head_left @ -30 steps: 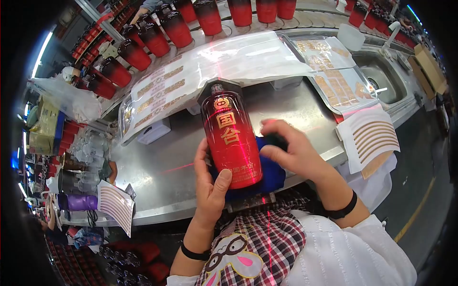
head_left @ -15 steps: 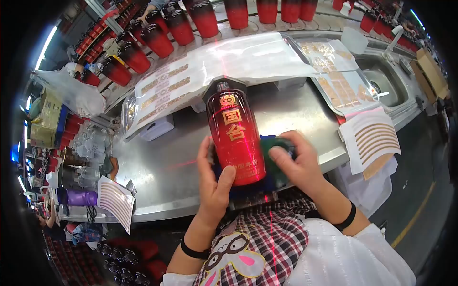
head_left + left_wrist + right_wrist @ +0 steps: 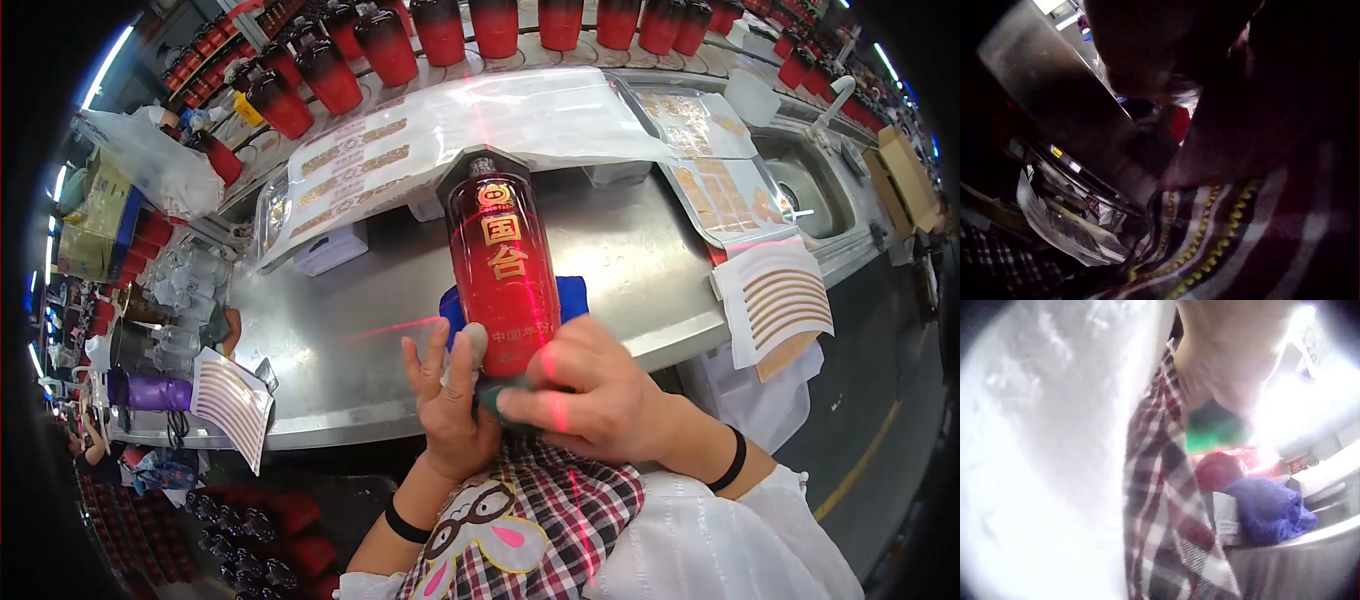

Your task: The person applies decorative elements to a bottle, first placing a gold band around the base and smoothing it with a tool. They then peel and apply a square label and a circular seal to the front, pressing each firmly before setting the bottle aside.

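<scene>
A red bottle (image 3: 505, 270) with gold characters lies tilted over a blue cloth (image 3: 571, 296), its neck toward a black angular rest (image 3: 452, 178). My left hand (image 3: 455, 415) is at the bottle's lower left, fingers mostly straight and spread, fingertips right at the glass. At the bottle's base, my right hand (image 3: 600, 400) pinches a green cloth-like piece (image 3: 490, 400), blurred and mostly covered by the fingers. In the right wrist view, the green piece (image 3: 1216, 439) shows under the hand, beside the bottle's round red base (image 3: 1216, 472). The left wrist view is mostly dark.
Printed sheets (image 3: 400, 150) cover a tray behind the bottle, above the steel table (image 3: 350, 370). Red bottles (image 3: 497, 30) line the conveyor at the back. More gold-coloured sheets (image 3: 715, 190), a striped sheet (image 3: 780, 300) and a sink (image 3: 815, 185) are at the right.
My right hand has moved from the bottle's right side down to its base with the green piece. My left hand has slid lower, its fingers loosening from the bottle's side.
</scene>
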Demonstrator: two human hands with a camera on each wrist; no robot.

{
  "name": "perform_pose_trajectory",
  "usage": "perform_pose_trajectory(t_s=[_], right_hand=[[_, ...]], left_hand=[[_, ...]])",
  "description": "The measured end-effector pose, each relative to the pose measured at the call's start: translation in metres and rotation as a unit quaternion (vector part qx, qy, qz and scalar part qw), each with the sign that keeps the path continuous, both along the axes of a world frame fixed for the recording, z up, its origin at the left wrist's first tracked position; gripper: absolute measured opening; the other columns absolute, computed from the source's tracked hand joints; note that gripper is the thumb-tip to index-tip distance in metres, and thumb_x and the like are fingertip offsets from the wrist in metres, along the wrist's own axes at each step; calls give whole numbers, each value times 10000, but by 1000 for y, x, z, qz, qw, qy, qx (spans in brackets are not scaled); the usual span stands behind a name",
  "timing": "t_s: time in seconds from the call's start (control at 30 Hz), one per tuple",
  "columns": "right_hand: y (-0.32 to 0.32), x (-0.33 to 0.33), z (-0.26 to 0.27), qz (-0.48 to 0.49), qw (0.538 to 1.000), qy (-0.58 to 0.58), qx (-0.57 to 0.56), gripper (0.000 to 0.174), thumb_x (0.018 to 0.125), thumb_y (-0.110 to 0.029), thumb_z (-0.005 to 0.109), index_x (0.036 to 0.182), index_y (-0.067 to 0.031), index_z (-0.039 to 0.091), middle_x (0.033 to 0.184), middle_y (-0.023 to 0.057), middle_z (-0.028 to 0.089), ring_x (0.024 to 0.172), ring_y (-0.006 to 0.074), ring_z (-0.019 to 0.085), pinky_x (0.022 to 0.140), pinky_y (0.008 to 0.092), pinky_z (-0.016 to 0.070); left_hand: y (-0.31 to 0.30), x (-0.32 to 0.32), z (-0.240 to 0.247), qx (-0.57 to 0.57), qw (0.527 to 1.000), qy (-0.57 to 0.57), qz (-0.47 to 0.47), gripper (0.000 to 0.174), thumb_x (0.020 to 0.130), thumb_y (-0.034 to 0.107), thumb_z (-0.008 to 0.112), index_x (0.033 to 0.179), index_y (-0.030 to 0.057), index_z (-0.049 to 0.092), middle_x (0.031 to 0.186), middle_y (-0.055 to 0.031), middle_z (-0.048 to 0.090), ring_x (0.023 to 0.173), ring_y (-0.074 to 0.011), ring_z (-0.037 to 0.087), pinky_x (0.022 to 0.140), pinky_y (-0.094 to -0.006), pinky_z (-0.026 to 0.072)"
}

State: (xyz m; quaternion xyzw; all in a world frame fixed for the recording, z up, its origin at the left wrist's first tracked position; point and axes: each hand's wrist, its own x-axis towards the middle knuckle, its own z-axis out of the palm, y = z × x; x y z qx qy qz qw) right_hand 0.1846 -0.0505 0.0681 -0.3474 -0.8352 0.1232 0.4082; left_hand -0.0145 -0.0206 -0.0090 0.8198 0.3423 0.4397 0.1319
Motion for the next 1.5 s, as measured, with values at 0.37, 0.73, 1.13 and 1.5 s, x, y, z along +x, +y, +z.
perform_pose_trajectory(t_s=[0.37, 0.73, 1.13, 1.5], right_hand=[[-2, 18, -42, -198, 863, 319, -337, 221, 920, -189, 669, 1037, -22, 583, 851, -20, 604, 764, 39, 530, 688, 213, 447], [-1, 23, -53, -189, 869, 318, -328, 227, 920, -198, 669, 1032, -20, 581, 875, -6, 605, 786, 54, 534, 708, 230, 462], [3, 32, -38, -241, 929, 206, -190, 234, 914, -121, 641, 1114, -13, 583, 855, 98, 653, 752, 138, 628, 661, 302, 498], [63, 232, 10, -395, 881, -211, -153, 419, 748, 157, 481, 1061, -28, 691, 1381, 217, 515, 1256, 371, 513, 1053, 377, 420]], left_hand=[[0, -1, 13, 109, 982, 147, -50, 492, 914, 230, 605, 1331, -4, 491, 1229, -126, 643, 1327, -358, 398, 1158, -600, 109], [22, 13, 50, 213, 931, 268, -129, 436, 843, 345, 645, 1267, 250, 612, 1176, 50, 671, 1302, -232, 406, 1174, -612, 38], [10, -9, 12, 76, 986, 145, -16, 544, 986, 372, 468, 1325, -50, 514, 1330, -194, 551, 1332, -378, 412, 1165, -559, 157], [18, -10, -5, -81, 993, 82, 4, 825, 935, 536, 498, 1425, -108, 335, 1415, -321, 397, 1361, -471, 333, 1150, -571, 171]])
